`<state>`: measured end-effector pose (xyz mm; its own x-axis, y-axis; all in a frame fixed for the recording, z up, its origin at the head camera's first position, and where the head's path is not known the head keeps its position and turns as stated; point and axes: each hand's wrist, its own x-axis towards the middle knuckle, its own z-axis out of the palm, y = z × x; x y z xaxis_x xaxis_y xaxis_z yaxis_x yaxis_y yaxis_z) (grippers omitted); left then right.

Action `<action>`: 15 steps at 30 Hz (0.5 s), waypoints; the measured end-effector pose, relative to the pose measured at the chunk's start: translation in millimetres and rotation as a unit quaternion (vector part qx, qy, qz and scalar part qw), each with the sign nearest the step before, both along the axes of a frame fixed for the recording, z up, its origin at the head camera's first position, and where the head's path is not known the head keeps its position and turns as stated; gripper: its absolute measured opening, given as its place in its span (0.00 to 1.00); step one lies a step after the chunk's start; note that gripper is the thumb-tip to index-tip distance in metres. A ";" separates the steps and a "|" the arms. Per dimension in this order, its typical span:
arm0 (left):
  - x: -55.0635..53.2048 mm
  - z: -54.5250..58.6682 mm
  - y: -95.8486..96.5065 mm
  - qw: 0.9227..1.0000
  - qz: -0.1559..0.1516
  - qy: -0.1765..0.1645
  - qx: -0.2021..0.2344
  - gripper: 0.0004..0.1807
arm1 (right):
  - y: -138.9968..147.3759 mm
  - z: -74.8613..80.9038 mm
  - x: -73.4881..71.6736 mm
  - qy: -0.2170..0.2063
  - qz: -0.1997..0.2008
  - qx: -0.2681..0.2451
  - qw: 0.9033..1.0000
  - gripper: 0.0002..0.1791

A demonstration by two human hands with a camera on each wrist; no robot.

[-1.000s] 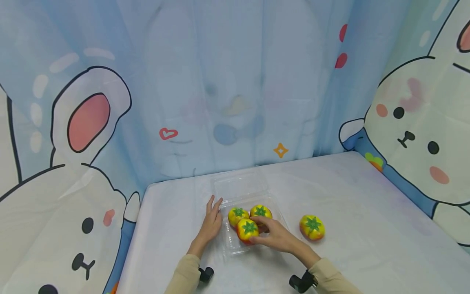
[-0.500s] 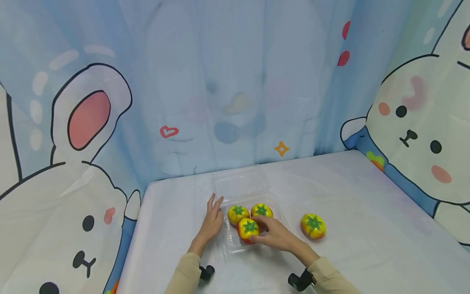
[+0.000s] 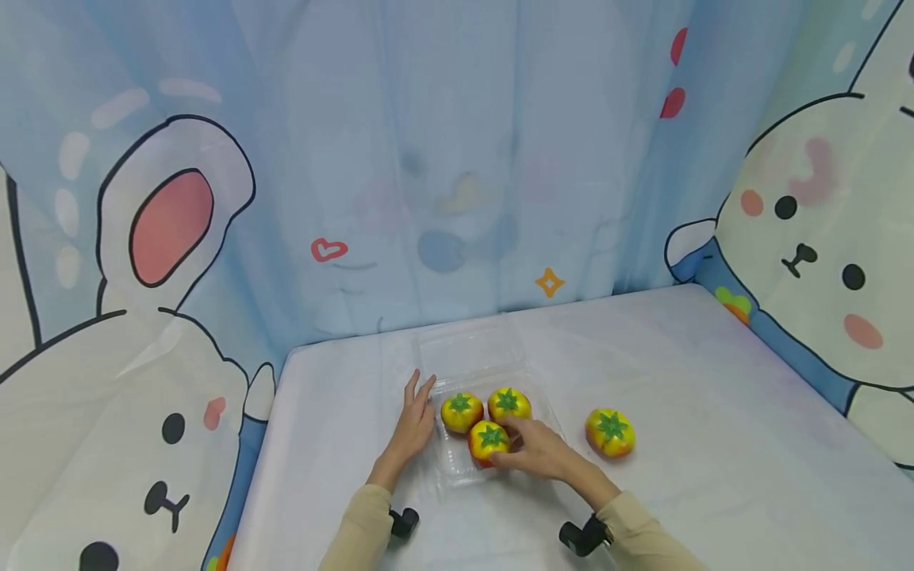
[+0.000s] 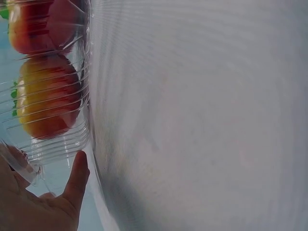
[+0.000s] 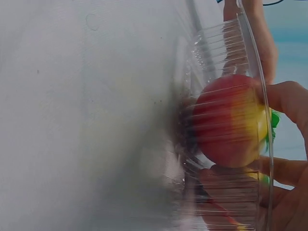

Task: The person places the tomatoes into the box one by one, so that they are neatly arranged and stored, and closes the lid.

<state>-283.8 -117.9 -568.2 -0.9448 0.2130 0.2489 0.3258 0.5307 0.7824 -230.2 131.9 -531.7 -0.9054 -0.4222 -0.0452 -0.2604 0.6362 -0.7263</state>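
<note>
A clear plastic clamshell box [image 3: 457, 472] lies with its lid [image 3: 467, 349] folded back. Inside sit a left yellow-red fruit with a green star-shaped top [image 3: 461, 413] and a back right one [image 3: 509, 403]. My right hand [image 3: 539, 450] holds the front fruit [image 3: 489, 442] between thumb and fingers. Through the ridged box wall in the right wrist view, this fruit [image 5: 226, 122] shows inside the box. My left hand [image 3: 412, 424] rests along the box's left side, fingers extended. In the left wrist view, that hand [image 4: 43, 202] is at the rim, its lower part cut off by the frame.
A further yellow-red fruit [image 3: 610, 433] lies on the white-covered table [image 3: 714, 412], right of the box. Behind the table hangs a blue curtain [image 3: 457, 159] printed with cartoon rabbits. Small black cameras [image 3: 584, 536] are worn on both wrists.
The front fruit has shifted slightly right and sits lower in the box, with my right hand still around it. My left hand stays at the box's side. The head view has tilted slightly.
</note>
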 end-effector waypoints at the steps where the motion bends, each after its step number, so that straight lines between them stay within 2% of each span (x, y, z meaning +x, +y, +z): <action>1: 0.1 0.8 0.5 1.000 0.000 -0.001 0.001 0.29 | 0.7 1.0 -0.4 -0.001 0.000 0.004 1.000 0.38; 6: -0.4 2.3 1.5 1.000 -0.001 -0.001 0.000 0.29 | 6.8 10.4 0.2 -0.014 -0.004 0.013 1.000 0.37; 9: -0.1 2.4 1.5 1.000 0.001 -0.002 0.000 0.29 | 15.6 18.2 0.6 -0.008 -0.001 -0.002 1.000 0.35; 12: 1.0 2.3 1.7 1.000 0.003 -0.005 0.000 0.29 | 30.9 25.8 1.3 0.026 0.005 -0.028 0.999 0.30; 15: 0.5 3.4 1.3 1.000 0.003 -0.006 -0.001 0.29 | 51.4 33.9 1.6 0.072 -0.017 -0.039 0.996 0.26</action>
